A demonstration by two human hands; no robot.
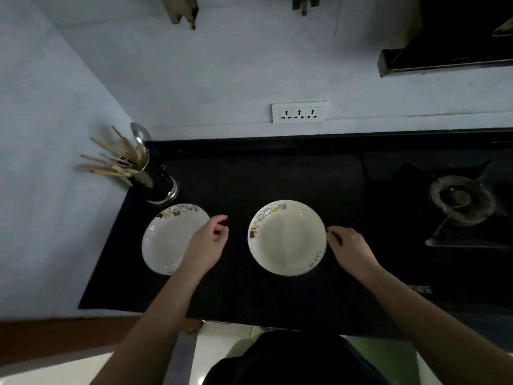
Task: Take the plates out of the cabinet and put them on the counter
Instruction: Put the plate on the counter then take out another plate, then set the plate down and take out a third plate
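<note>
1. Head view: two white plates lie flat on the black counter (277,176), well apart from each other. The left plate (166,240) sits near the counter's left edge, just in front of a metal utensil holder (155,182) in the back-left corner; the right plate (286,237) sits near the counter's middle.
2. The left hand (206,243) hovers between the two plates, fingers loosely curled and grasping nothing. Its wrist and forearm cross over the left plate's right rim, hiding that part of the plate.
3. The right hand (349,248) is just beside the right plate's right rim, fingers bent downward. Whether the fingertips touch the rim or the counter cannot be told against the dark surface; it appears to hold nothing.
4. Both plates carry small coloured pictures along the far rim, too small to make out. The right plate has dark markings on its near-right rim, unreadable.
5. The holder carries wooden chopsticks (113,159) fanned leftward and a metal spoon (140,133) leaning toward the wall.
6. A gas burner (460,198) sits at the counter's right end, dim and cut off by the frame edge. A range hood (449,51) above it is likewise cropped.
7. A white triple socket (299,112) is on the wall behind the counter.
8. The cabinet itself is not discernible; the lower frame is dark and blurred.
</note>
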